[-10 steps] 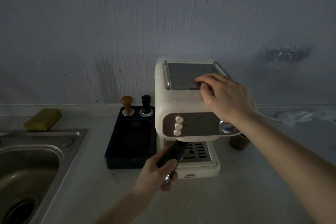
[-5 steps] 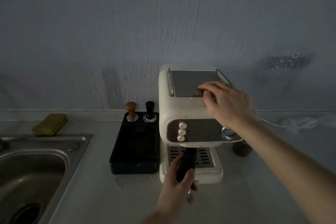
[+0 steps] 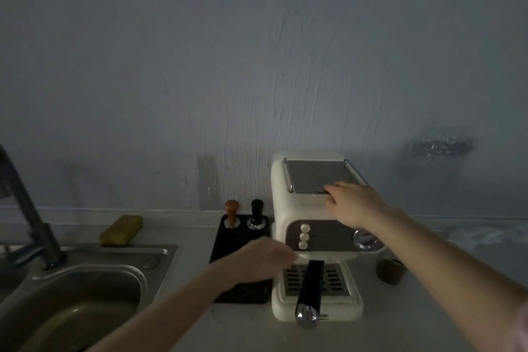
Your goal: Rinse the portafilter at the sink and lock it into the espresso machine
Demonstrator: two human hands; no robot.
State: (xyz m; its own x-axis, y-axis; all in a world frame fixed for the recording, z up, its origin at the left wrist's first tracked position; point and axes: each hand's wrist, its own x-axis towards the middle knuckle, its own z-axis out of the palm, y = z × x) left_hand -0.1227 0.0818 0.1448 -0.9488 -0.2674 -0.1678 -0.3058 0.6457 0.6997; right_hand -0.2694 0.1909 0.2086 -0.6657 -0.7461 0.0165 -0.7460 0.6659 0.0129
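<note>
The cream espresso machine [image 3: 288,208] stands on the counter against the wall. The portafilter [image 3: 311,288] sits under its front panel, its black handle with a chrome end cap pointing straight toward me over the drip grate. My left hand [image 3: 261,261] is blurred, just left of the handle and apart from it, holding nothing. My right hand [image 3: 353,204] rests palm down on the machine's top right edge, fingers on the metal top tray. The steel sink [image 3: 85,288] lies at the lower left with its faucet [image 3: 25,208].
A black tamping station [image 3: 243,237] with a brown tamper [image 3: 231,213] and a black tamper [image 3: 256,213] stands left of the machine. A yellow sponge [image 3: 121,230] lies behind the sink. A dark cup [image 3: 391,270] sits right of the machine.
My left hand swung the portafilter handle to the centre, then let go and moved left. The view shifted, bringing the faucet into sight. My right hand stayed on the machine top.
</note>
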